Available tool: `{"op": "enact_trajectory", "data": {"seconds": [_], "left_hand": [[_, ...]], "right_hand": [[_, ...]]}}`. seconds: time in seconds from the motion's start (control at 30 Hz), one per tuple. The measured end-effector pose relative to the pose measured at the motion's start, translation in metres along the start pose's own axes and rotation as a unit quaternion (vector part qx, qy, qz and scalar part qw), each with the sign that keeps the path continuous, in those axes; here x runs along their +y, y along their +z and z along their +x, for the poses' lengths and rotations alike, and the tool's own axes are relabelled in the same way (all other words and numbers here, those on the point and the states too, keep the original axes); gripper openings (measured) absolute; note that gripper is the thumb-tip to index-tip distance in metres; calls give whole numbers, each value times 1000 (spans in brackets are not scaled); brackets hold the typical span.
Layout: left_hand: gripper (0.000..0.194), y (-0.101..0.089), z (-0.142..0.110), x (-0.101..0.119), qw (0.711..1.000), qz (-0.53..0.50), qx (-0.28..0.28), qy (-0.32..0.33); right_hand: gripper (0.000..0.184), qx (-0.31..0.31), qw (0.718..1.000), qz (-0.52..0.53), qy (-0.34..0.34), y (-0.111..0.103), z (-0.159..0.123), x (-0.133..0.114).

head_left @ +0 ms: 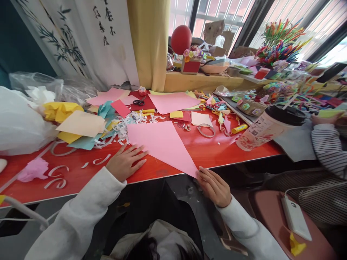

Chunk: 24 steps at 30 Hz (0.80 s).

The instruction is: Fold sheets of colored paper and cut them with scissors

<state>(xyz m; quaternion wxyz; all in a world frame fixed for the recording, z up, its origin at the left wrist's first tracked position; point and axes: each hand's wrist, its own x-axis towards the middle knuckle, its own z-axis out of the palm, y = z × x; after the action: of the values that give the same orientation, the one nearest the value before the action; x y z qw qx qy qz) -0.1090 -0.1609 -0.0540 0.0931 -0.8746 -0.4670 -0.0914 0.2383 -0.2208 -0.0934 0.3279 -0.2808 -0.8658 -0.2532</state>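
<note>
A pink sheet of paper point(162, 144) lies on the red table point(217, 159), one pointed corner reaching past the front edge. My left hand point(124, 162) rests with fingers spread, its fingertips on the sheet's left edge. At that pointed corner, my right hand point(215, 186) pinches the paper between thumb and fingers. White curled paper strips point(124, 126) lie just behind the sheet. Black-handled scissors point(139, 102) and another large pink sheet point(173, 102) are farther back. A small pale pink paper stack point(201, 119) sits to the right.
A drink cup point(268, 126) with a black lid stands tilted in view at the right. Coloured paper scraps point(81, 124) and a plastic bag point(21, 122) crowd the left. A co-worker's striped sleeve point(328, 148) shows at far right. A white power bank point(296, 218) rests on a stool.
</note>
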Motion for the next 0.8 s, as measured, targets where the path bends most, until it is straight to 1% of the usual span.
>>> {"op": "enact_trajectory", "data": {"seconds": [0.1,0.2,0.27,0.3,0.33,0.37,0.4,0.43,0.47,0.5,0.53,0.57,0.6,0.63,0.67,0.7,0.73,0.8], "left_hand": [[40,1,-1,-2,1000,2,2,3],[40,2,-1,-4,1000,4,8,12],[40,3,-1,-4,1000,1,11,22],[40,3,-1,-4,1000,0,13,27],[41,3,-1,-4,999,-1,16,30],[41,3,-1,-4,999,-1,18,32],[40,3,0,-4,999,-1,19,32],[40,2,0,-3,999,-2,20,32],[40,2,0,-3,999,-2,19,31],[40,1,0,-3,999,-2,17,30],[39,0,1,-2,999,-4,16,31],[39,-2,1,-2,999,-6,15,32],[39,-3,1,-2,999,-9,16,32],[39,-4,1,-1,999,-12,16,33],[39,-4,1,-1,999,-15,15,34],[39,-5,1,-1,999,-19,14,33],[40,-5,1,-1,999,-25,13,31],[41,-3,2,-1,999,-42,18,19]], "right_hand": [[13,2,999,2,34,-8,-14,-2],[13,-16,994,13,105,-23,-42,-1],[8,-53,982,35,180,-36,-60,2],[3,-70,968,53,234,-41,-65,4],[5,-88,946,84,300,-44,-67,4],[14,-104,912,133,373,-46,-65,4],[25,-121,865,205,443,-45,-61,2],[36,-136,803,291,501,-42,-53,0],[48,-150,732,387,540,-37,-43,-3],[58,-162,660,478,557,-30,-31,-7],[67,-165,598,548,562,-23,-20,-11],[73,-167,545,599,562,-15,-8,-16],[76,-171,501,632,566,-8,3,-20],[74,-172,467,650,574,-2,12,-23],[68,-167,447,656,586,2,21,-26],[60,-157,434,655,598,4,27,-28],[52,-144,429,653,608,4,33,-29],[42,-115,425,654,616,0,40,-30]]}}
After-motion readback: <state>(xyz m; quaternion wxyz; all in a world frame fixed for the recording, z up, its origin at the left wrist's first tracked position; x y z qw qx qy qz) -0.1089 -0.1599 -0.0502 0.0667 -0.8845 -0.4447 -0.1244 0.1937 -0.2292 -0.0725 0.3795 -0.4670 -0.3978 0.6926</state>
